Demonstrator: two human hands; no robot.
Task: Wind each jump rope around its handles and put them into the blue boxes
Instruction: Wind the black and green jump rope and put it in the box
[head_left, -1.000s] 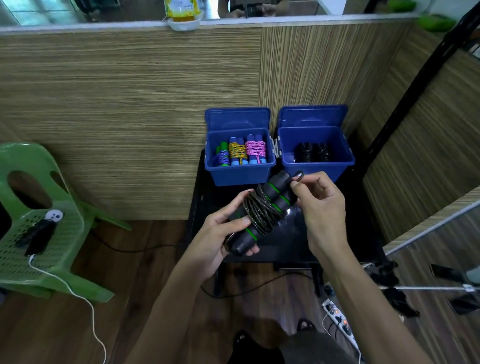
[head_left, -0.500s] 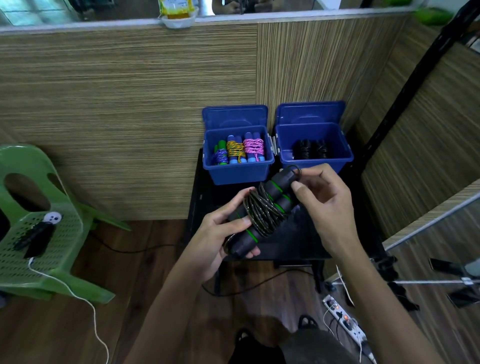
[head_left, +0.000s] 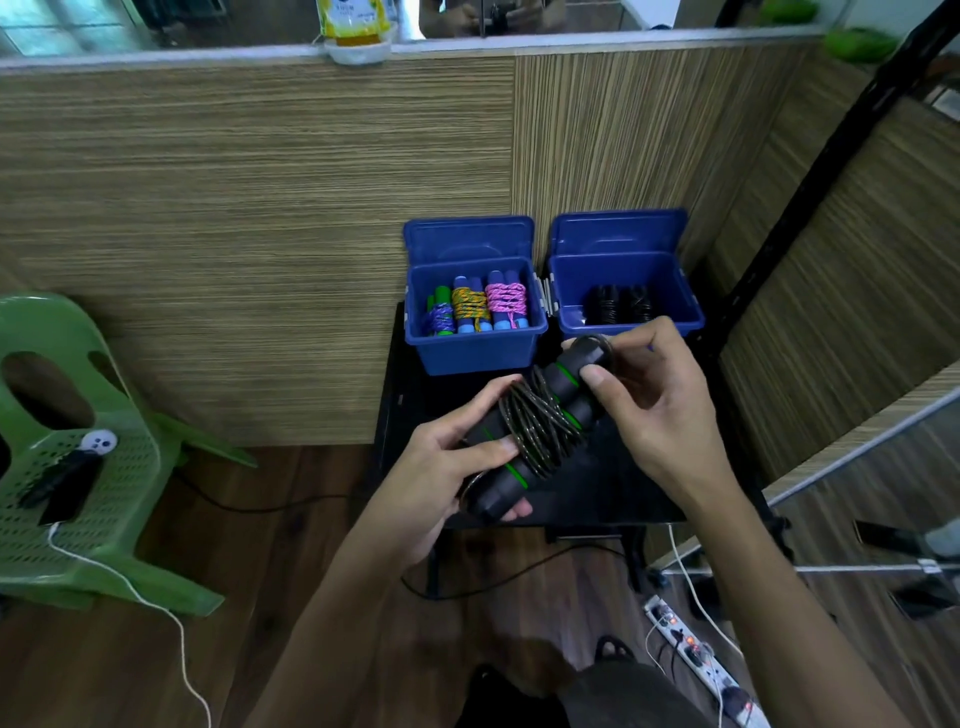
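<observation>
Head view: both hands (head_left: 457, 467) grip cylindrical rope-wound handles (head_left: 540, 426).

Both hands (head_left: 545, 441) grip the wound jump rope (head_left: 540, 431).

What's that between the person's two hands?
In the head view, a black jump rope with green-ringed handles, its cord wound around them. The left hand grips the lower end; the right hand pinches the upper end.
</observation>
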